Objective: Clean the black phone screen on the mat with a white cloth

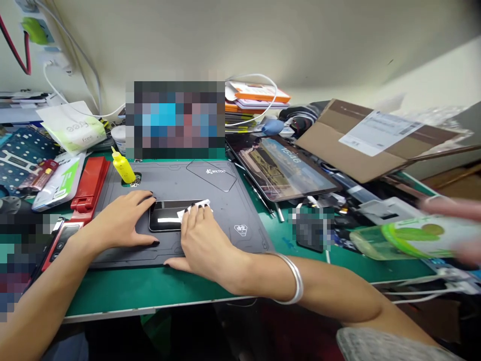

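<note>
left hand (120,220), right hand (205,245), one phone (167,218)

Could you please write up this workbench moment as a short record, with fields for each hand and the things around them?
left hand: lies on the left end of a black smartphone
right hand: fingertips on a white wipe at the phone's right end
right forearm: silver bangle
under phone: grey WKTDO repair mat on a green bench mat
nearby: yellow squeeze bottle; tablet
co-worker: another person's hand, blurred, near a green-printed pack
</note>
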`<state>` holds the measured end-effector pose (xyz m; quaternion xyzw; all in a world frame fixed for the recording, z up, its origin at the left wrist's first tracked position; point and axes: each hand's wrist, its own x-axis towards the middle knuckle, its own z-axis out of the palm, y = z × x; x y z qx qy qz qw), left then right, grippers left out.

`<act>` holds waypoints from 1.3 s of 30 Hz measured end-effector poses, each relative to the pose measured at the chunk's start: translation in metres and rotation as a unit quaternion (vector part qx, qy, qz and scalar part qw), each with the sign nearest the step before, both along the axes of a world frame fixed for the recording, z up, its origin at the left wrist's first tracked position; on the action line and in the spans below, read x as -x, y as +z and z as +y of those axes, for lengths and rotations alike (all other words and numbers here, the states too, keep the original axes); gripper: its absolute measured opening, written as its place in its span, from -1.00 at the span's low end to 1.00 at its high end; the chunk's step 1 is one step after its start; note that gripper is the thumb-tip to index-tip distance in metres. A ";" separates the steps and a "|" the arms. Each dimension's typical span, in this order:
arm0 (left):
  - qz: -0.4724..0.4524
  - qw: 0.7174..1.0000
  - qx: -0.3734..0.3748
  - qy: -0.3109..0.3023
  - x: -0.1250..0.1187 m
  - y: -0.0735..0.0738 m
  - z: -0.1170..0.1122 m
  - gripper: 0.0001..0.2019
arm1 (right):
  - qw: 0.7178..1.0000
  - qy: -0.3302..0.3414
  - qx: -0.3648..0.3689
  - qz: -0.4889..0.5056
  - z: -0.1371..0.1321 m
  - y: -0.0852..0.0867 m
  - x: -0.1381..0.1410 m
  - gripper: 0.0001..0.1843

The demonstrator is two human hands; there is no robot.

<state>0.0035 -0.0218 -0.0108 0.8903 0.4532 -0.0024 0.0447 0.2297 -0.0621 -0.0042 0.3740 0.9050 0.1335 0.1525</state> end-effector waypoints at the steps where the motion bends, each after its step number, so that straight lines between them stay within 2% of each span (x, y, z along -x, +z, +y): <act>1: -0.002 1.000 0.001 0.000 0.000 0.000 0.000 -0.17 | 1.000 0.005 -0.005 0.006 0.003 -0.001 0.000 0.14; 4: -0.002 1.000 0.003 0.002 -0.001 0.001 0.000 -0.17 | 1.000 -0.021 -0.006 0.021 0.011 0.000 -0.001 0.12; 7: 0.001 1.000 0.001 0.001 -0.001 0.001 0.000 -0.18 | 0.999 -0.050 0.013 0.017 0.007 0.002 -0.002 0.09; 11: 0.001 1.000 -0.003 -0.002 0.000 0.000 0.000 -0.17 | 0.999 0.022 0.011 0.040 -0.001 0.000 -0.001 0.18; 13: 0.001 1.000 -0.003 -0.001 -0.001 0.000 0.000 -0.17 | 0.998 0.035 0.004 0.055 0.002 0.001 0.000 0.18; 18: 0.002 1.000 -0.002 -0.001 -0.002 0.001 0.000 -0.18 | 0.998 -0.051 0.021 0.026 0.005 0.005 -0.001 0.04; 24: 0.010 1.000 -0.008 -0.003 -0.001 0.000 0.000 -0.17 | 1.000 -0.001 0.003 0.014 0.001 0.002 -0.002 0.13; 28: 0.007 1.000 0.000 0.001 -0.001 0.001 0.000 -0.16 | 0.997 -0.066 0.027 -0.002 0.008 0.010 -0.002 0.05; 31: 0.007 1.000 0.002 0.001 -0.001 0.001 0.000 -0.16 | 0.995 -0.076 0.059 -0.015 0.004 0.015 -0.002 0.03; 35: 0.006 1.000 -0.002 0.000 -0.001 0.000 0.000 -0.15 | 0.998 -0.046 0.034 -0.002 0.000 0.006 -0.002 0.10; 39: -0.006 1.000 0.001 0.001 -0.001 0.001 0.000 -0.18 | 0.999 -0.039 0.011 0.020 0.007 0.001 -0.002 0.09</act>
